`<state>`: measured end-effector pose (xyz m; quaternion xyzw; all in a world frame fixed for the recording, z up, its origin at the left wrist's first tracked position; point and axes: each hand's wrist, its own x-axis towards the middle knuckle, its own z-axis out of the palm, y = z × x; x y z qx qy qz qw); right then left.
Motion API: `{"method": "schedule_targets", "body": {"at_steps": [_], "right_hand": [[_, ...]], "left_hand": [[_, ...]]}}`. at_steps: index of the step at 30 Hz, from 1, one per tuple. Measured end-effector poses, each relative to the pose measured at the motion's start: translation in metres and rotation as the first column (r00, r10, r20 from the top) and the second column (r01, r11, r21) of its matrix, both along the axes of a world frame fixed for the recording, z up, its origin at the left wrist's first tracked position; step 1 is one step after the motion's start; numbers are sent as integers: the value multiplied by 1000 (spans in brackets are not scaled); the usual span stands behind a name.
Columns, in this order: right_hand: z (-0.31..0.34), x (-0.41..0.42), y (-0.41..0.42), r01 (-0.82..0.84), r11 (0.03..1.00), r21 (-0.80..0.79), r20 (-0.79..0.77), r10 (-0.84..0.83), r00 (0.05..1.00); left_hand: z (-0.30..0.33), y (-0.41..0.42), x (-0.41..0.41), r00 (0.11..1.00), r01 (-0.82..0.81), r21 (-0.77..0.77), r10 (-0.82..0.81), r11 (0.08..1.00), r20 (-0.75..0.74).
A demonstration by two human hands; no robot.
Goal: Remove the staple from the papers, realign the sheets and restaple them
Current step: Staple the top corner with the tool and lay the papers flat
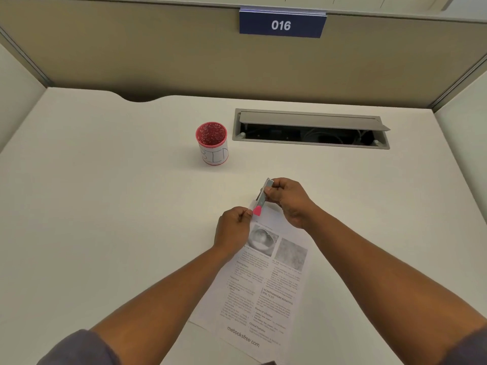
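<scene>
Printed papers (pixel 266 285) lie near the tabletop's (pixel 105 206) front edge. The left hand (pixel 233 227), fingers curled, pinches their top corner. The right hand (pixel 287 200) grips a small metal stapler (pixel 263 197) with a pink tip at that corner. A red cup (pixel 213 143) stands toward the back edge.

A white counter (pixel 105 206) filled the frame; beige partition walls (pixel 131 54) stood along the top, bearing a blue sign (pixel 282 23) reading 016.

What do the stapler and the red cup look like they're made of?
Stapler: likely metal, its grey body showing a dull sheen, with a pink tip that looks plastic. Cup: red patterned inside, white band outside; plastic or coated paper, hard to tell.
</scene>
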<state>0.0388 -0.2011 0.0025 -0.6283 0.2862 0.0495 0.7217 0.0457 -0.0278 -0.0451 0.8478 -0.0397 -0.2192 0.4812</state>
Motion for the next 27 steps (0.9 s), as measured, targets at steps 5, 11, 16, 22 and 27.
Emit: {"method": "schedule_targets", "body": {"at_steps": [5,11,16,22,27], "right_hand": [[3,3,2,-34,996,-84,-16,33,999],[4,7,3,-66,987,-148,-41,60,997],[6,9,6,-86,976,-198,-55,76,996],[6,10,9,-90,966,-242,-43,82,996],[10,11,9,-114,966,-232,-48,106,993]], "left_hand": [[1,0,0,1000,14,-14,-14,1000,-2],[-2,1,1,1000,8,-26,-8,1000,-18],[-2,2,2,999,-2,-27,1,1000,-34],[1,2,1,999,-6,-35,5,999,-37],[3,3,2,999,-19,-50,16,999,-45]]}}
